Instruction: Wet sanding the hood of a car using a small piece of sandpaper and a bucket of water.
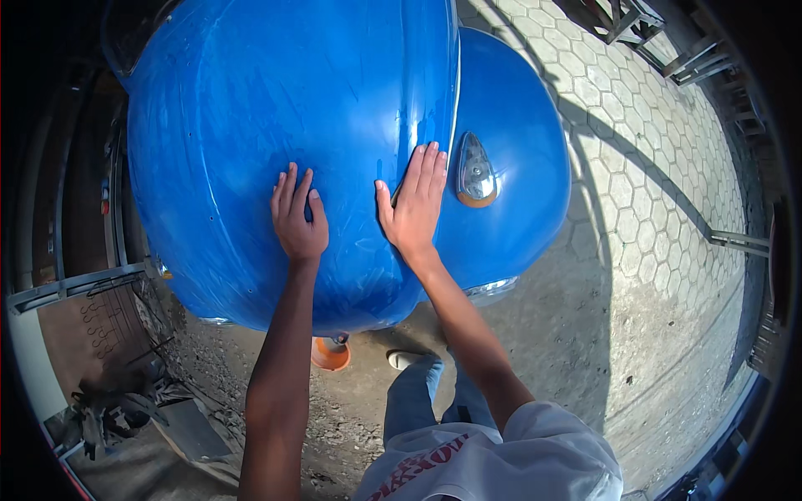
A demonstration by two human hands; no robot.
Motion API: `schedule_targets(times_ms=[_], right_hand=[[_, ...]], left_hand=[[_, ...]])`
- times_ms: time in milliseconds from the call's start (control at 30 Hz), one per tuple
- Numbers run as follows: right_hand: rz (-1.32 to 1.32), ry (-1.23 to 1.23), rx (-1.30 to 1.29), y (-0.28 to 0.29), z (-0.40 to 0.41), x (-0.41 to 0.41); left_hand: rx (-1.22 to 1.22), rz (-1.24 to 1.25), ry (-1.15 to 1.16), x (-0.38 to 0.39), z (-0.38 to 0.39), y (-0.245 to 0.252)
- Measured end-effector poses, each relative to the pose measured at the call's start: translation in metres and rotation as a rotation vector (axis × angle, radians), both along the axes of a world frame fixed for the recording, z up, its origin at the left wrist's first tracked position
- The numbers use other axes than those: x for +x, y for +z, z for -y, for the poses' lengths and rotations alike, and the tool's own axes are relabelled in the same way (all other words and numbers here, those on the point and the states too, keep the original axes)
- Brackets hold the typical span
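Note:
The rounded blue hood of a car (250, 125) fills the upper middle of the view, with smears and wet-looking streaks on it. My left hand (299, 216) rests on the hood near its middle, fingers somewhat apart. Farther right, my right hand (416, 197) lies flat along the hood's raised edge, fingers nearly together and thumb out. Part of a dark, narrow thing shows between that thumb and palm; what it is cannot be told. Beside the right hand, a teardrop-shaped clear lamp (477, 169) sits on the blue fender (520, 125).
An orange bucket (331, 354) stands on the ground below the car's front. Hexagonal paving (626, 188) lies to the right, with metal frames (633, 25) at the upper right. Scrap parts (113, 413) lie at the lower left, near a metal rail (81, 285).

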State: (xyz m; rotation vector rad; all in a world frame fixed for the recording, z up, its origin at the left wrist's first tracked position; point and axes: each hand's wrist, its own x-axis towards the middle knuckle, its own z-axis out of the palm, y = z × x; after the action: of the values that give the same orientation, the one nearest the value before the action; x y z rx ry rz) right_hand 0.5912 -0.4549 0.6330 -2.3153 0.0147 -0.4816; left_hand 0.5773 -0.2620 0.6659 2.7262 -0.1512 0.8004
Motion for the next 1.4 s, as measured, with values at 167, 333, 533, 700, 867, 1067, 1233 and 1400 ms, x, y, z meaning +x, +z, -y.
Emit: schedule_targets(times_ms=[167,333,533,700,867,1067,1233,1400], right_hand=[[-0.007,0.046,-0.001,-0.009,-0.002,-0.014],[0.162,-0.067,-0.18,0.041,0.006,0.167],[0.232,0.027,-0.2,0.038,-0.003,0.178],[0.01,0.28,-0.184,-0.001,0.003,-0.016],[-0.046,0.34,-0.238,-0.072,-0.004,-0.145],[0.112,0.137,-0.202,0.025,-0.01,0.048],[0.267,0.073,-0.186,0.036,-0.02,0.135],[0.16,0.215,-0.184,0.015,-0.028,0.021]], left_hand=[[0.018,-0.001,0.034,-0.005,-0.003,-0.004],[-0.002,-0.012,0.018,0.0,0.009,0.001],[-0.019,-0.029,0.02,-0.006,-0.002,-0.001],[-0.01,-0.032,0.037,-0.005,0.003,-0.002],[-0.01,-0.04,0.02,-0.005,0.004,0.001],[-0.009,0.003,0.004,-0.003,0.003,0.002],[-0.025,0.033,0.002,0.002,0.004,0.003],[0.033,0.052,0.139,-0.004,0.003,0.001]])
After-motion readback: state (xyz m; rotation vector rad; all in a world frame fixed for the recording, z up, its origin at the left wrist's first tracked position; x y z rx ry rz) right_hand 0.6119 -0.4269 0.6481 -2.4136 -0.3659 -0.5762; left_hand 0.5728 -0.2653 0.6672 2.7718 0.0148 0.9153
